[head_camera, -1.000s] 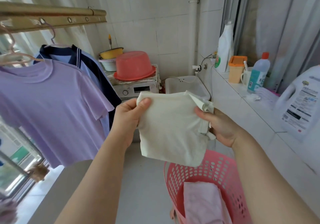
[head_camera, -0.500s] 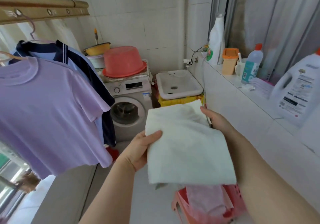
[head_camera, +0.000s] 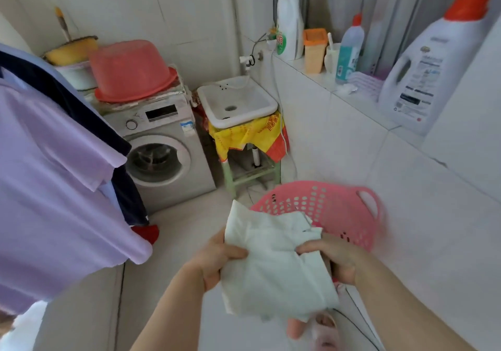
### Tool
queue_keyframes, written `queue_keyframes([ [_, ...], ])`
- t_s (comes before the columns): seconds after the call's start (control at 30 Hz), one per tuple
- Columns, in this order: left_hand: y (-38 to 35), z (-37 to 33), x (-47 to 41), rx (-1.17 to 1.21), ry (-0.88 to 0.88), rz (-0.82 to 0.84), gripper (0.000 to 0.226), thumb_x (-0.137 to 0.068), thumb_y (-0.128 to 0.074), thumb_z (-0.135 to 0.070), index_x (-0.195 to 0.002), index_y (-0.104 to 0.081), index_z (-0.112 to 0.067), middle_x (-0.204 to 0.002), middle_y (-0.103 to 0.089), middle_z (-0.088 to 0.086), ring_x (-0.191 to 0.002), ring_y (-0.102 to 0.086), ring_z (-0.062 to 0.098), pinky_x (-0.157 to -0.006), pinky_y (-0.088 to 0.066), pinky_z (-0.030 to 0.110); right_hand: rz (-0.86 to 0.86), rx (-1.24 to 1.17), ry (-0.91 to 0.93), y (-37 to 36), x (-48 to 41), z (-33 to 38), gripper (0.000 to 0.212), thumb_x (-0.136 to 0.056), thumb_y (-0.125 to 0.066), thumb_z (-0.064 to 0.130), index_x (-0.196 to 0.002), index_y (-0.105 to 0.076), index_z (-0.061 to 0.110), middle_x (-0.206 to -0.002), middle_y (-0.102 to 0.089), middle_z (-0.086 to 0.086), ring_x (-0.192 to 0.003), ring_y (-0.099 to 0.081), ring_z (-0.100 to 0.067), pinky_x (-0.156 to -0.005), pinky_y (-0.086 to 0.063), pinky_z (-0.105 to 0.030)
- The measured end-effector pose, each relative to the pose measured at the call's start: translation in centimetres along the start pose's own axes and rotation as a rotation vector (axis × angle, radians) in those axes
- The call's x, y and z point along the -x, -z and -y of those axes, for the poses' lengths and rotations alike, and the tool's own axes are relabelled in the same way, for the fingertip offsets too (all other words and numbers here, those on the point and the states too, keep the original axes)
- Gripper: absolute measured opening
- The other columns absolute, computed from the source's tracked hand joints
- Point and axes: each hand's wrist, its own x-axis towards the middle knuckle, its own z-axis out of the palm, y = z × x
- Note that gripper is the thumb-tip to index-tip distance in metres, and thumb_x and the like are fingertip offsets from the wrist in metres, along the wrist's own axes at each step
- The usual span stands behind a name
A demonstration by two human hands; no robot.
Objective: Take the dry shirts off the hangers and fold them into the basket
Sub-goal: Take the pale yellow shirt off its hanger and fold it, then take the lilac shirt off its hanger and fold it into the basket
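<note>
Now | lilac short-sleeved shirt (head_camera: 54, 188) hangs at left, cut off by frame edge | pink perforated plastic basket (head_camera: 325, 204) blurred, near rim hidden | folded white cloth shirt (head_camera: 271, 269) held over basket's near side, long axis near-to-far, far corner pointing up-left | left hand (head_camera: 219, 258) and right hand (head_camera: 333, 256) pinch its side edges, thumbs on top, fingers mostly hidden beneath

Folded shirt (head_camera: 271, 266): off-white, plain. Basket (head_camera: 339, 215): pink, round-hole pattern. Hanging shirt (head_camera: 54, 188): lilac, plain. Shirt behind (head_camera: 62, 90): navy. Basin (head_camera: 130, 71): coral red. Washing machine (head_camera: 187, 177): grey. Sink cloth (head_camera: 244, 136): yellow, red print. Jug (head_camera: 423, 74): white, orange cap.
</note>
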Motion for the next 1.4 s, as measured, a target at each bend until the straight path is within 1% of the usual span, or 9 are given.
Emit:
queue_keyframes([
  [0.4, -2.1, 1.2, -9.4, -0.048, 0.143, -0.220, 0.060, -0.074, -0.051, 0.021, -0.125, -0.054, -0.010, -0.115, -0.067, 0.016, -0.101, -0.065, 0.039, -0.086, -0.054, 0.054, -0.118, 0.121, -0.173, 5.2, -6.6, -0.5, 0.039, -0.078, -0.054, -0.016, -0.093, -0.060, 0.020, -0.087, -0.069, -0.005, -0.081, -0.066, -0.024, -0.058, -0.055, -0.028],
  [0.53, -4.6, 0.5, -13.8, -0.066, 0.140, -0.257, 0.071, -0.070, -0.051, 0.019, -0.129, -0.050, -0.020, -0.118, -0.064, 0.008, -0.105, -0.061, 0.036, -0.090, -0.052, 0.057, -0.285, 0.301, -0.134, 9.0, -10.7, 0.9, 0.074, -0.050, -0.061, -0.002, -0.117, -0.053, 0.027, -0.128, -0.053, -0.011, -0.112, -0.056, -0.033, -0.086, -0.052, -0.038],
  [0.6, -5.9, 0.2, -15.8, -0.079, 0.133, -0.299, 0.069, -0.071, -0.050, 0.019, -0.127, -0.047, -0.022, -0.117, -0.061, 0.005, -0.107, -0.058, 0.033, -0.092, -0.050, 0.056, -0.337, 0.343, -0.143, 10.3, -12.2, 2.0, 0.068, -0.061, -0.060, -0.006, -0.121, -0.048, 0.024, -0.128, -0.049, -0.011, -0.114, -0.052, -0.032, -0.076, -0.046, -0.029],
  [0.77, -7.3, 0.0, -20.1, -0.104, 0.176, -0.342, 0.070, -0.069, -0.052, 0.017, -0.128, -0.049, -0.022, -0.114, -0.063, 0.005, -0.103, -0.061, 0.032, -0.088, -0.054, 0.051, -0.375, 0.382, -0.185, 13.9, -14.4, 3.7, 0.053, -0.073, -0.052, -0.013, -0.111, -0.049, 0.024, -0.089, -0.048, -0.005, -0.057, -0.050, -0.020, -0.031, -0.033, -0.016],
  [0.9, -7.4, 0.5, -23.2, -0.275, 0.261, -0.378, 0.075, -0.072, -0.068, 0.005, -0.137, -0.040, -0.020, -0.119, -0.061, 0.007, -0.104, -0.061, 0.030, -0.089, -0.054, 0.048, -0.457, 0.537, -0.166, 16.4, -16.8, 3.3, 0.056, -0.068, -0.061, -0.012, -0.112, -0.049, 0.021, -0.104, -0.056, -0.010, -0.080, -0.057, -0.023, -0.060, -0.045, -0.023],
  [1.03, -7.9, 0.4, -24.6, -0.474, 0.393, -0.490, 0.032, -0.082, -0.067, -0.006, -0.109, -0.050, -0.004, -0.096, -0.064, 0.012, -0.084, -0.063, 0.027, -0.075, -0.055, 0.038, -0.534, 0.665, -0.170, 18.0, -18.6, 2.0, 0.041, -0.069, -0.063, -0.003, -0.109, -0.062, 0.005, -0.093, -0.066, -0.007, -0.087, -0.063, -0.027, -0.075, -0.055, -0.036],
  [1.13, -8.4, 0.1, -24.9, -0.476, 0.394, -0.515, 0.028, -0.081, -0.063, -0.009, -0.106, -0.049, -0.012, -0.096, -0.067, 0.011, -0.079, -0.066, 0.022, -0.077, -0.059, 0.039, -0.475, 0.716, -0.208, 18.5, -20.6, 1.7, 0.041, -0.076, -0.061, 0.009, -0.116, -0.064, 0.012, -0.115, -0.065, -0.008, -0.091, -0.058, -0.020, -0.068, -0.045, -0.026],
  [1.3, -7.2, -0.4, -23.9, -0.390, 0.407, -0.489, 0.013, -0.086, -0.060, -0.009, -0.083, -0.054, -0.019, -0.094, -0.066, 0.009, -0.089, -0.065, 0.024, -0.083, -0.056, 0.041, -0.471, 0.675, -0.171, 16.5, -22.4, 3.8, 0.042, -0.080, -0.051, 0.001, -0.117, -0.065, 0.016, -0.127, -0.059, -0.004, -0.115, -0.056, -0.025, -0.098, -0.046, -0.034],
  [1.4, -5.9, -0.6, -22.7, -0.303, 0.426, -0.525, 0.016, -0.087, -0.060, -0.009, -0.101, -0.057, -0.017, -0.097, -0.067, 0.007, -0.093, -0.067, 0.024, -0.084, -0.058, 0.041, -0.416, 0.702, -0.131, 14.6, -23.2, 4.7, 0.032, -0.085, -0.052, 0.003, -0.111, -0.067, 0.013, -0.122, -0.060, -0.004, -0.113, -0.056, -0.025, -0.098, -0.045, -0.033],
])
